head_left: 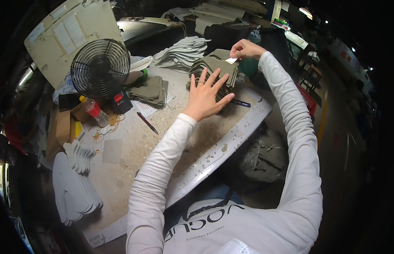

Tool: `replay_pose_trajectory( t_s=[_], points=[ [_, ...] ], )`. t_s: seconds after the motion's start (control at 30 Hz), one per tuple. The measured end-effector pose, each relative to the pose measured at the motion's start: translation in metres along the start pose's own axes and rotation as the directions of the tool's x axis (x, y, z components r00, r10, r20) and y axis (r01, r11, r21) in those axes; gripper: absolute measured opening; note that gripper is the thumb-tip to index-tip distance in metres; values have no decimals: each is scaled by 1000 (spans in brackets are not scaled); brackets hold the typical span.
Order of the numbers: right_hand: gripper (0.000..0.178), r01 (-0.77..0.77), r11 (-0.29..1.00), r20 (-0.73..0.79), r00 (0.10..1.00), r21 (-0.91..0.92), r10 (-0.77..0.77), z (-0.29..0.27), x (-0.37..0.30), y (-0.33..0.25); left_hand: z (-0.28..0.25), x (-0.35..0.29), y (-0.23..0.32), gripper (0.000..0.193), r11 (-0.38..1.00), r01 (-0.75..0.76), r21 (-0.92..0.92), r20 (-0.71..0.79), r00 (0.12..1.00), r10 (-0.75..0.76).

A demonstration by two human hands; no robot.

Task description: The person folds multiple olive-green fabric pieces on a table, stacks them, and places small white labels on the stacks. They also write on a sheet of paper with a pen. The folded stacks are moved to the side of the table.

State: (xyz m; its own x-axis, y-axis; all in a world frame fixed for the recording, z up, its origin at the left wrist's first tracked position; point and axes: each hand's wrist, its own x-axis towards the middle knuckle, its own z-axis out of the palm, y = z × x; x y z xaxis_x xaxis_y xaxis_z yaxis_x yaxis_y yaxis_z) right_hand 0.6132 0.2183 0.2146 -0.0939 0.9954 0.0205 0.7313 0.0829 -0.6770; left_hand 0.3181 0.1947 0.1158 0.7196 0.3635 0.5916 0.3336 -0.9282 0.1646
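A stack of olive-green cut fabric pieces (214,62) lies at the far right part of the table. My left hand (204,98) rests on its near side, fingers spread and nothing in them. At the stack's right edge, my right hand (247,49) pinches a small white slip (231,60) between thumb and fingers. The slip lies over the top of the fabric; whether it is attached I cannot tell. Beside my left thumb is a slim dark blue tool (241,103), partly hidden.
A black fan (100,63) stands at the back left, near a bottle (95,111) with a yellow cap. Light grey cut pieces (182,51) and a smaller olive stack (149,92) lie nearby. More pale pieces (74,190) fan out at left. A pen (147,123) lies mid-table.
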Motion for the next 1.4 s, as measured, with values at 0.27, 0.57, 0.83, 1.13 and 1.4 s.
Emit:
replay_pose_trajectory(
  t_s=[0.27,0.57,0.83,1.13,1.4],
  points=[
    [15,19,998,31,999,-68,-17,2,1,-7,0,3,-3,63,1000,-1,17,-21,1000,1],
    [15,36,999,200,979,22,-39,6,11,-13,-2,1,-8,61,999,7,-45,-3,1000,-7],
    [19,-132,981,15,991,143,132,4,6,3,0,0,-9,62,999,12,-51,-2,1000,-12],
    [35,132,960,-586,769,-245,-255,52,-29,-6,2,-22,-12,59,961,67,-268,-142,984,-108],
    [65,17,404,-267,775,915,572,245,-106,-14,-49,-159,-71,24,919,317,-236,-165,919,-359]
  ],
)
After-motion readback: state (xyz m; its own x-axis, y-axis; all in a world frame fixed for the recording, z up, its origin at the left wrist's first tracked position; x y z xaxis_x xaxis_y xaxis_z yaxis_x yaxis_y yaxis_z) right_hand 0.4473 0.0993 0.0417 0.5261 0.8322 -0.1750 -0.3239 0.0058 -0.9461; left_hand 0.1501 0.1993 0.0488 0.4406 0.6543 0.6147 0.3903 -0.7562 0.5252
